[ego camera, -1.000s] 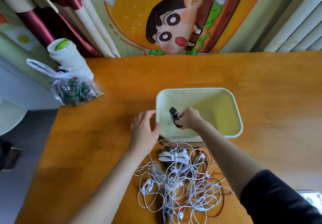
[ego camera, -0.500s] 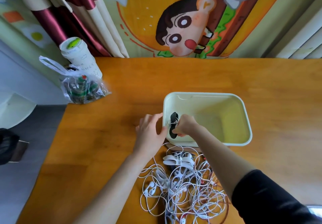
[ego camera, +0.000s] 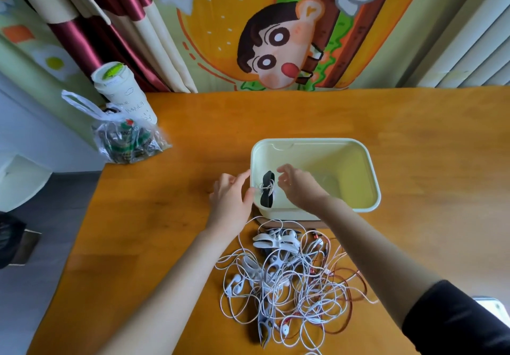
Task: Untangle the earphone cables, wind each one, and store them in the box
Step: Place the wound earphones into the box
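A pale yellow box [ego camera: 371, 167] stands on the wooden table. Inside it, against the left wall, lies a black winder [ego camera: 267, 189] with white cable wound round its middle. My right hand [ego camera: 299, 185] hovers over the box just right of the winder, fingers spread and holding nothing. My left hand [ego camera: 230, 198] rests against the outside of the box's left wall, its fingertips at the rim. In front of the box lies a tangled heap of white and red earphone cables [ego camera: 287, 280], with white winders [ego camera: 276, 240] on top.
A clear plastic bag [ego camera: 127, 141] and a white lidded cup [ego camera: 121, 92] stand at the table's far left corner. The table's left edge drops to the floor. A pale object [ego camera: 491, 306] shows at the lower right. A curtain wall closes off the back.
My right hand held the wound black winder at the box's left rim; it has let go, and the winder now lies inside the box. My left hand stayed at the rim.
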